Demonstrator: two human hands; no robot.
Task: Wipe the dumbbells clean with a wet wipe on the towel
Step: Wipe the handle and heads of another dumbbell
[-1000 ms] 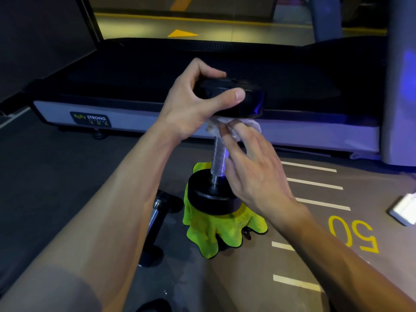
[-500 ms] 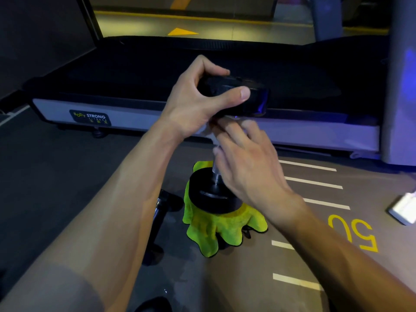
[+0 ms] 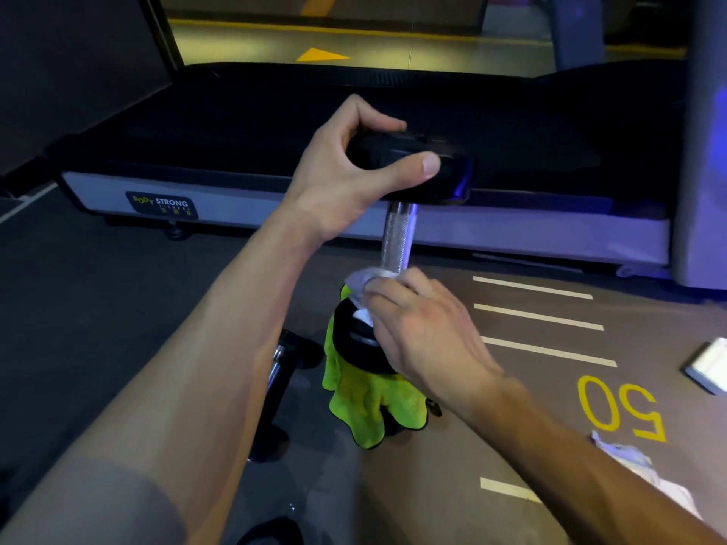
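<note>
Nearest, the right hand [image 3: 425, 332] is curled around a white wet wipe [image 3: 364, 281], pinching it against the low end of the knurled handle [image 3: 397, 238], just above the lower weight head [image 3: 354, 344]. That head stands on the green towel [image 3: 362, 399] on the floor, so the dumbbell's long axis runs straight up. Beyond, the left hand [image 3: 354, 171] clamps the upper head [image 3: 425, 171], steadying it; I judge the next stroke runs upward along the handle
</note>
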